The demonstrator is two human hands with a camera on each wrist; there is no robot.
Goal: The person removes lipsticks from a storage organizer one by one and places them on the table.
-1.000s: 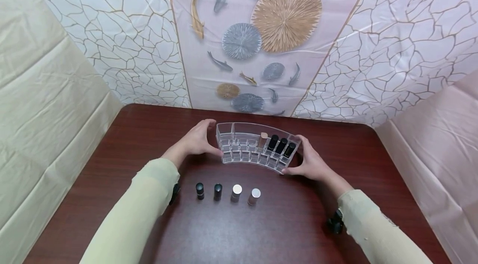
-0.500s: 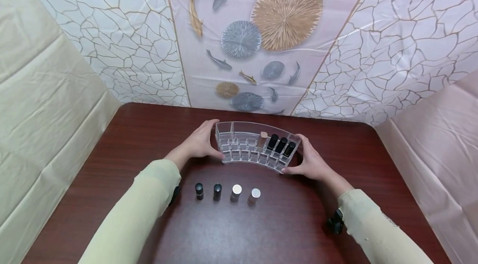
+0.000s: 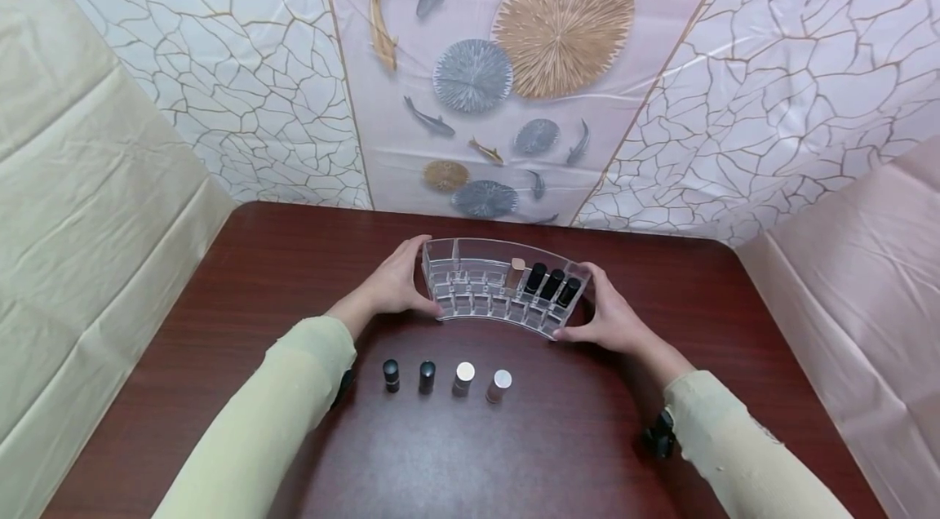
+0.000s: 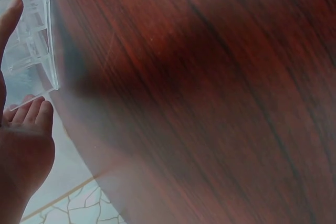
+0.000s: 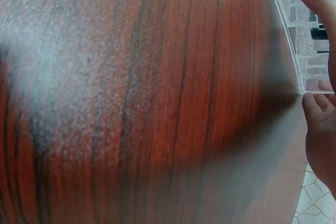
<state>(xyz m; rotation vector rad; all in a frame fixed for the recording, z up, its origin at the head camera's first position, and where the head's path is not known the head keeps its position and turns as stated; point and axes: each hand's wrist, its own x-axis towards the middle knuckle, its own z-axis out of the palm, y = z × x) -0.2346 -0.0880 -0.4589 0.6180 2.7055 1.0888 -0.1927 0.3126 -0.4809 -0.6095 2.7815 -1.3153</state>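
On the dark-red table [image 3: 580, 454], left hand [image 3: 392, 282] and right hand [image 3: 609, 317] keep their grip on the ends of clear lipstick organizer [image 3: 481, 304]; left thumb [image 3: 429, 306] has moved nearer its front corner.

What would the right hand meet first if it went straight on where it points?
The right end of the clear organizer, which the right hand grips. Past that end, the nearest black tube seems next, though depth through the plastic is hard to judge.
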